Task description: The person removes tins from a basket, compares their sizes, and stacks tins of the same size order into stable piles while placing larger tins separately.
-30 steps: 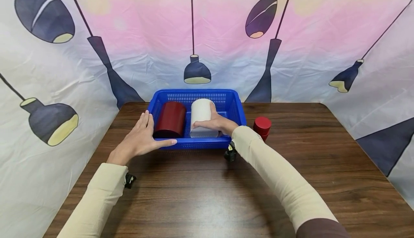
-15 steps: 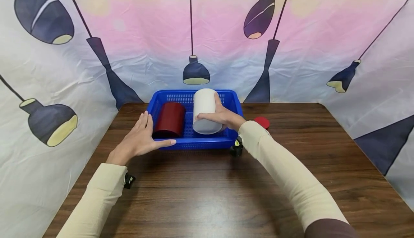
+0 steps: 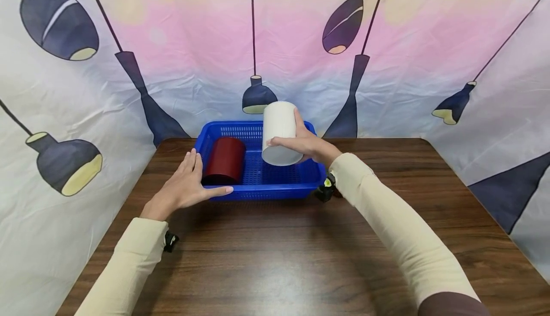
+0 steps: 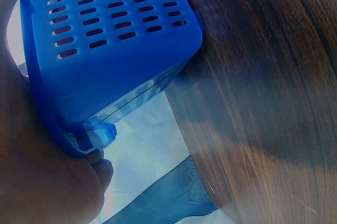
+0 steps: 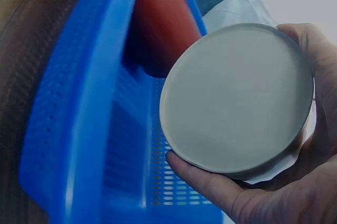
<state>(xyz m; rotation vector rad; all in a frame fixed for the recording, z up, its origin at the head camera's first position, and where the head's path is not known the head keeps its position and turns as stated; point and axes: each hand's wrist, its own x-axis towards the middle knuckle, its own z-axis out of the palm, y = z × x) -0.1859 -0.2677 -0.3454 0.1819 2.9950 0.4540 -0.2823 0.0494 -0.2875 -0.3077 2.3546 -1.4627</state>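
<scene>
My right hand [image 3: 307,142] grips a white cylindrical canister [image 3: 278,127], thumb on one side and fingers round the other. The canister is tilted and raised above the blue plastic basket [image 3: 258,193]. In the right wrist view its flat round end [image 5: 237,97] faces the camera. A dark red cylindrical canister [image 3: 226,159] lies in the left part of the basket. On the basket's left front corner rests my left hand [image 3: 182,184], its fingers straight along the side and its thumb along the front rim. The left wrist view shows the basket's slotted wall [image 4: 110,23] beside that hand.
The basket stands near the back edge of a brown wood-grain table [image 3: 258,258]. Behind it hangs a cloth backdrop [image 3: 206,44] printed with lamps. My right forearm [image 3: 386,225] hides nearly all of the small red container right of the basket.
My right hand has lifted the white canister off the basket floor and moved it up and to the right. The left hand stays in place. The small red container has become hidden behind my right arm.
</scene>
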